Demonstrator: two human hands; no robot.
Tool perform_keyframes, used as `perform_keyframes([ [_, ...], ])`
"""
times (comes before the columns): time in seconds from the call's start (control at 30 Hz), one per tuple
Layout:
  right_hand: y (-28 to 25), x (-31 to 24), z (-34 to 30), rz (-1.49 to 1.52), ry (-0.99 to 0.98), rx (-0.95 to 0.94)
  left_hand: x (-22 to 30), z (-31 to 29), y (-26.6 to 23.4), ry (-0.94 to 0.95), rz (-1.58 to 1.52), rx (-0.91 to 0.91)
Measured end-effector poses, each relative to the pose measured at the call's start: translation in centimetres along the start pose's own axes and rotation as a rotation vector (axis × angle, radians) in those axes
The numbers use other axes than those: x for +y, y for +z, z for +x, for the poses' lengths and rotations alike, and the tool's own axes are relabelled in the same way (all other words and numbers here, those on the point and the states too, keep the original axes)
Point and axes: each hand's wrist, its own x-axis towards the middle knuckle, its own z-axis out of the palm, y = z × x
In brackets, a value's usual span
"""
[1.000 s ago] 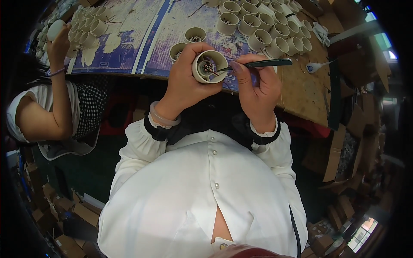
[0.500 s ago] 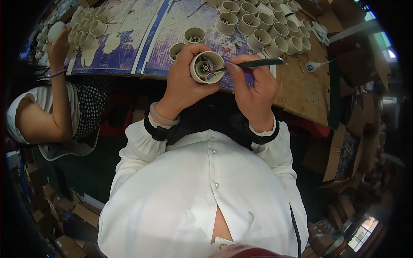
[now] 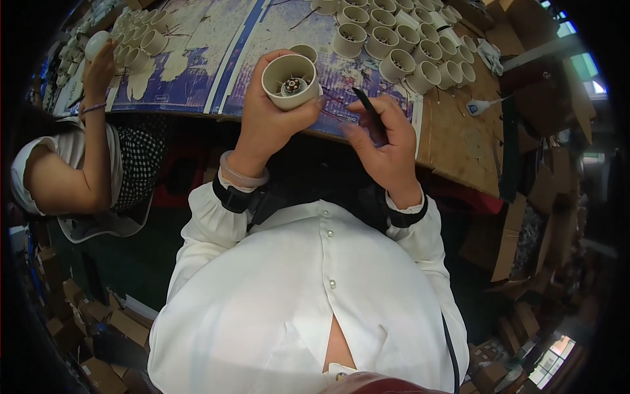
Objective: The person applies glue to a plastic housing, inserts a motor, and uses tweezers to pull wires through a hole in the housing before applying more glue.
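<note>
My left hand [image 3: 268, 125] is wrapped round a cream-coloured cup-shaped housing [image 3: 279, 71], its open mouth tilted up toward me. Down inside it sits a round dark-and-metal part [image 3: 292, 85] like a small motor. Thin dark red wires [image 3: 336, 100] trail from the housing's right side toward my other hand. Slim dark tweezers [image 3: 369, 108] lie in my right hand [image 3: 388, 141], apart from the housing, with the broad end pointing up and left. That hand's fingertips are slightly blurred near the wires. Another cup [image 3: 305, 51] shows partly behind the held one.
Many similar filled cups [image 3: 382, 41] crowd the table's far right. A white squeeze bottle with a thin nozzle [image 3: 475, 106] lies on the brown board [image 3: 459, 144]. At left a co-worker's hand [image 3: 98, 72] holds a white round piece, near more cups [image 3: 154, 43].
The tweezers have come out of the housing and swung from pointing right to upright in my right hand. My left hand has moved the housing left and slightly up. Red wires now show beside it.
</note>
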Motion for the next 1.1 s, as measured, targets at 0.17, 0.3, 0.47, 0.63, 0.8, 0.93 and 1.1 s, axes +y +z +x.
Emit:
perform_keyframes([
  [0.17, 1.1, 1.1, -0.4, -0.068, -0.127, 0.027, 0.0, 0.0, -0.2, -0.008, -0.034, 0.016],
  [0.3, 1.2, 1.7, -0.2, -0.15, -0.259, 0.05, -0.1, -0.1, -0.2, 0.007, -0.041, 0.014],
  [0.47, 1.5, 0.8, -0.6, -0.035, -0.016, 0.025, 0.3, -0.6, 0.1, -0.186, -0.347, 0.059],
  [0.63, 2.3, 1.8, -1.5, 0.204, 0.148, -0.045, 0.5, -0.7, 0.3, -0.38, -0.574, 0.072],
  [0.8, 1.7, 3.2, -2.2, 0.199, 0.142, -0.08, -0.9, -0.7, 0.2, 0.02, -0.088, 0.085],
  [0.93, 0.2, 3.0, -1.5, 0.445, 0.283, 0.104, -1.5, -0.8, 0.0, 0.297, 0.308, 0.067],
  [1.1, -1.0, 4.5, -0.8, 0.093, -0.013, 0.219, -1.6, -1.3, -0.2, 0.279, 0.405, 0.0],
])
